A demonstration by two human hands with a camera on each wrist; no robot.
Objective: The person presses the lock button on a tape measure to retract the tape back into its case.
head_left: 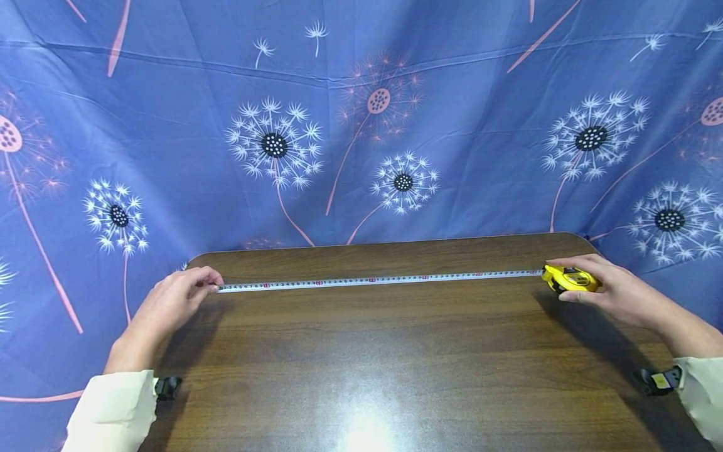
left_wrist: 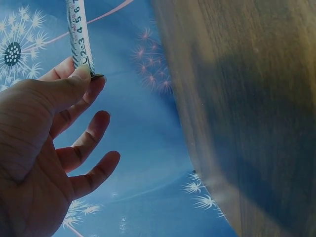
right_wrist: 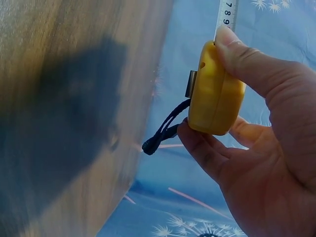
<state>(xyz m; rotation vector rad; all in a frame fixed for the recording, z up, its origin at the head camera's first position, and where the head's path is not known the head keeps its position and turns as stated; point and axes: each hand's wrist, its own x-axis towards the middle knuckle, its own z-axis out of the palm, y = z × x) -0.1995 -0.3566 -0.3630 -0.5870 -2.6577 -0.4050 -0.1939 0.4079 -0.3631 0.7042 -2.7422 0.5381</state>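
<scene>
The left hand (head_left: 183,298) pinched the end of the tape measure's blade (head_left: 369,280) between thumb and fingertips, two other fingers (left_wrist: 96,173) loosely parted. The blade ran straight over the wooden surface (head_left: 339,345) to the yellow case (head_left: 572,277) — gripped by the right hand (head_left: 621,289), thumb and fingers curled round it, a dark strap (right_wrist: 165,128) attached.
</scene>
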